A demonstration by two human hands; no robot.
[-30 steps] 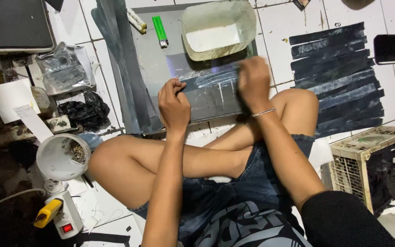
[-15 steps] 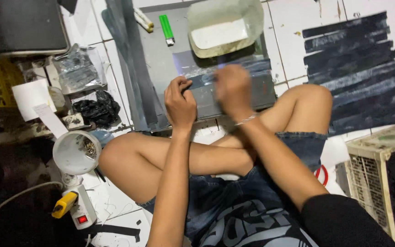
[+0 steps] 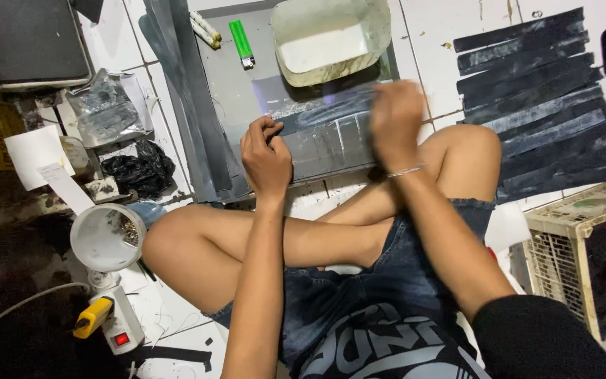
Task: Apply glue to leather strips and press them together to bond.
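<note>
I sit cross-legged on a white tiled floor. A dark strip (image 3: 324,112) lies across a grey work board (image 3: 236,84) in front of my knees. My left hand (image 3: 266,158) is closed in a fist and pins the strip's left end to the board. My right hand (image 3: 395,123) is blurred with motion over the strip's right end, fingers curled down on it; what it holds, if anything, is hidden. A white rectangular tub (image 3: 331,38) with pale paste stands just beyond the strip.
Several coated dark strips (image 3: 538,105) lie side by side on the tiles at right. A green lighter (image 3: 241,42), long dark sheets (image 3: 180,77), a white cup (image 3: 103,238), a power strip (image 3: 117,326) and a wire cage (image 3: 583,245) surround me.
My right hand has swept along the strip, to the left half a second ago and now back to the right end. My left hand stays put.
</note>
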